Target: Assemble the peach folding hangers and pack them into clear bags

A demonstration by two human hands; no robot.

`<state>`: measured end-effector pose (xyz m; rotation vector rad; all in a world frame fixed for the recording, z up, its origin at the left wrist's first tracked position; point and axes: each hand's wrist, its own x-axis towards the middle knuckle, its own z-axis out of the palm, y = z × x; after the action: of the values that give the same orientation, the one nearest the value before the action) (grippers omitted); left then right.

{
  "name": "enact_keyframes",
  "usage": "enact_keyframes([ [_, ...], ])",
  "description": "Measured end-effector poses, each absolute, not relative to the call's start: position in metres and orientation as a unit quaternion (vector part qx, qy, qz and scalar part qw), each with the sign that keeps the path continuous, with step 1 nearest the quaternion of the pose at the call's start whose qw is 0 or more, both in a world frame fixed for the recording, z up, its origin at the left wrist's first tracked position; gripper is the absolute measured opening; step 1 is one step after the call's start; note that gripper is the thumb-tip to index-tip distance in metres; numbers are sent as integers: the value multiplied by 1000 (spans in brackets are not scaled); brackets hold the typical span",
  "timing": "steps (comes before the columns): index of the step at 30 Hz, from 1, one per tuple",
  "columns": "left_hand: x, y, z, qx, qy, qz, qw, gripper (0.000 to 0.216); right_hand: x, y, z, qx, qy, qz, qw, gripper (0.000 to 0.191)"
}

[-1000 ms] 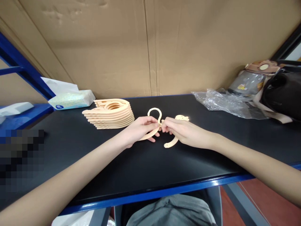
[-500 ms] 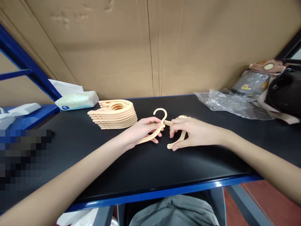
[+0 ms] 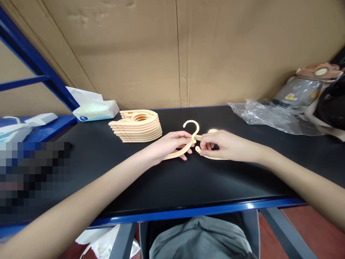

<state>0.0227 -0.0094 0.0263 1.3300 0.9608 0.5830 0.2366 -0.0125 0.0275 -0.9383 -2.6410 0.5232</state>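
- One cream hanger (image 3: 184,149) sits over the black tabletop's (image 3: 172,187) middle, gripped by the left hand (image 3: 171,144); open room spreads at six o'clock to the blue front edge (image 3: 188,213), a hanger stack (image 3: 140,128) at ten.
- Its hook (image 3: 198,129) points to twelve; the long axis slants two to eight.
- Right hand (image 3: 229,144) grips a curved piece (image 3: 199,150) at three.

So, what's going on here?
A person is handling cream-coloured, plastic-looking hanger parts at a black, blue-edged tabletop. The left hand holds a slim curved piece with a hook rising from its end. The right hand holds a separate curved arm with a rounded tip; that tip is close to the hooked piece's end, with a small gap visible between them. Beyond the left hand sits a neat stack of similarly coloured, curved pieces.
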Motion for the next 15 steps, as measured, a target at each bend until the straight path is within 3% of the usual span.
enact_keyframes([
  [4, 23, -9, 25, 582, 421, 259, 646, 11, 239, -12, 28, -342, -908, 190, 151, 25],
  [10, 25, -11, 25, 578, 416, 266, 650, 10, 237, -17, 34, -334, -864, 332, 176, 20],
  [15, 25, -13, 29, 561, 434, 255, 657, 11, 236, -18, 33, -362, -867, 292, 179, 20],
])
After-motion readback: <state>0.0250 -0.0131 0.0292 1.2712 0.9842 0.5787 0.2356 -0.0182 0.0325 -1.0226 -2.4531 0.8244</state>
